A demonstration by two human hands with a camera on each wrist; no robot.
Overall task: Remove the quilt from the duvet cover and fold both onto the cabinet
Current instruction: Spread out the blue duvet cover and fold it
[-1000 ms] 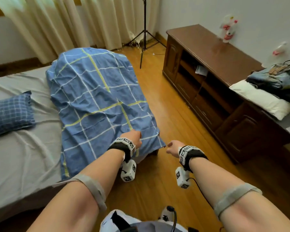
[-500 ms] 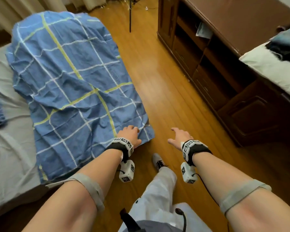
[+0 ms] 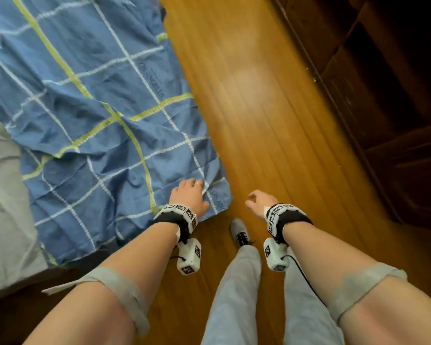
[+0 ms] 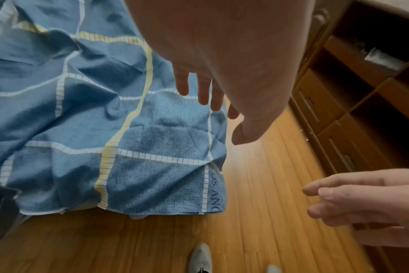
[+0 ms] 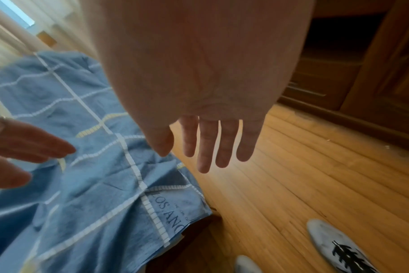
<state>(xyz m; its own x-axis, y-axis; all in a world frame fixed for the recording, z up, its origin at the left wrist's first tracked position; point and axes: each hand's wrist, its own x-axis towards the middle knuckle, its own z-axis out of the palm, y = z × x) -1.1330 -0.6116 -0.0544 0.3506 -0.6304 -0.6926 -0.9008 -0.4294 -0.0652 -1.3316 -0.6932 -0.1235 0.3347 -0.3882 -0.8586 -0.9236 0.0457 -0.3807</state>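
A blue checked duvet cover (image 3: 92, 115) with white and yellow lines lies spread over the bed (image 3: 3, 220), its near corner hanging over the bed's edge above the wooden floor (image 3: 259, 108). Printed letters run along the corner's hem. The quilt itself cannot be seen.

The left hand (image 3: 188, 196) is over that near corner, fingers (image 4: 204, 92) straight and slightly apart, holding nothing; the left wrist view shows the fingertips above the cloth, and whether they touch it cannot be told. A ring sits on one finger.

The right hand (image 3: 258, 201) hangs over the floor just beside the corner, apart from the cloth, fingers (image 5: 208, 147) loosely straight and spread, gripping nothing.

The dark wooden cabinet (image 3: 383, 95) stands along the right, across the floor from the bed. A grey shoe (image 3: 239, 232) rests on the floor between the hands.
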